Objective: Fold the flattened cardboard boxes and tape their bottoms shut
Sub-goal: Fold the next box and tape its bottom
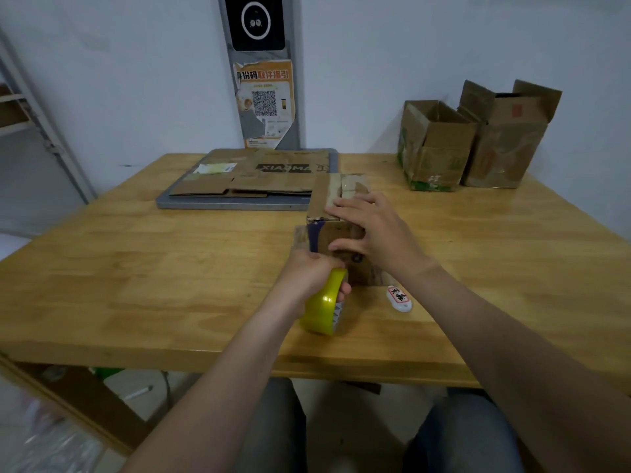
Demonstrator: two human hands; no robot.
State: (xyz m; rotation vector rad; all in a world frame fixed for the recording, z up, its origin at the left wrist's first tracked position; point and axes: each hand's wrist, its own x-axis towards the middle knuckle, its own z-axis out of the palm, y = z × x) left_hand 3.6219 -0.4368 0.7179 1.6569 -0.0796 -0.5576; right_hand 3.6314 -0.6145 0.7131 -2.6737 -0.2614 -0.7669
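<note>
Left hand [309, 271] grips the tape roll [324, 307] below the box [336, 213]; right hand [370, 230] presses flat, open. Slack could wrinkle the tape.

Yellow tape roll [322, 308], brown box [336, 213], honey-coloured table [136, 268].

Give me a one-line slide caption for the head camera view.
Left hand holds yellow tape roll while right hand steadies small cardboard box.

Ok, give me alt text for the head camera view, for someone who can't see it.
A person's right hand presses down on a small cardboard box on a wooden table while the left hand holds a yellow tape roll against it. Flattened cardboard and two open boxes sit behind.
</note>
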